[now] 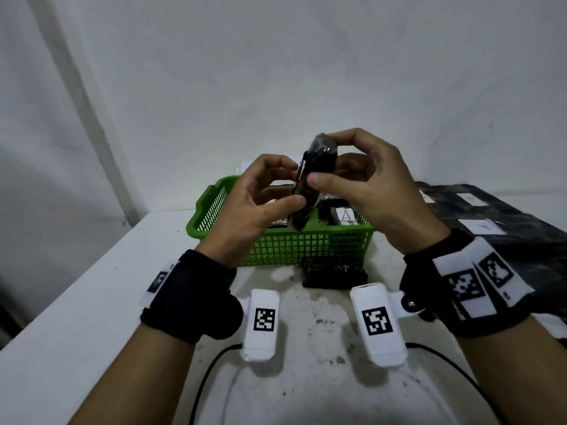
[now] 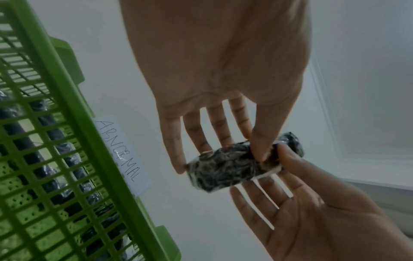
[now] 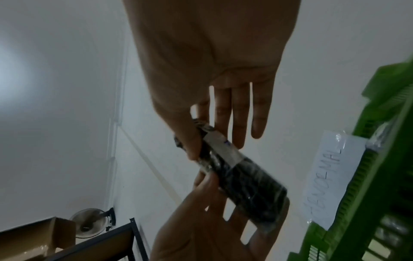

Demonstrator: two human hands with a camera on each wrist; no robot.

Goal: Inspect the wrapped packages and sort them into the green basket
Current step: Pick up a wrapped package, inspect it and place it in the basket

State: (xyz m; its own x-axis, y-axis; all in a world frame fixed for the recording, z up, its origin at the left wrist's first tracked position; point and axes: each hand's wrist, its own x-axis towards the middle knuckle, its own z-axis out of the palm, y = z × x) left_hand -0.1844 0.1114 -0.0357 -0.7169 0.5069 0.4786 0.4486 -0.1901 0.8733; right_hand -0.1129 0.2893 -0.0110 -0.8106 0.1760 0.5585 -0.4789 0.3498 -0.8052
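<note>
While both hands pinch it, the package [image 1: 313, 182] sits upright above the basket [image 1: 285, 246], black film wrap, white label strip on one edge. Left hand [image 1: 260, 207]: grip is thumb against fingertips on the lower part of the package, other fingers loosely extended. Right hand [image 1: 371, 191]: thumb on the near face, index curled over the top end, grip pinching the upper part. In the left wrist view the package [image 2: 236, 166] lies across between the two grips, left thumb pressed on its top, right hand [image 2: 312, 211] under and beside it. In the right wrist view the white strip faces the camera on the package [image 3: 236, 174], left hand [image 3: 201, 229] supporting from below.

Directly under the grips: green mesh basket with more wrapped packages [image 1: 337, 214] inside, one showing a white tag marked "A". A paper label [image 2: 125, 153] reading "ABNORMAL" is on the wall just behind the basket's far rim. Nearer than the grips, another black package [image 1: 334, 276] rests on the bench [image 1: 92, 317], touching the basket's near wall. Right of the right grip: a black sheet [image 1: 497, 216] with white labels. Below the wrists, black bands with white coded tags.
</note>
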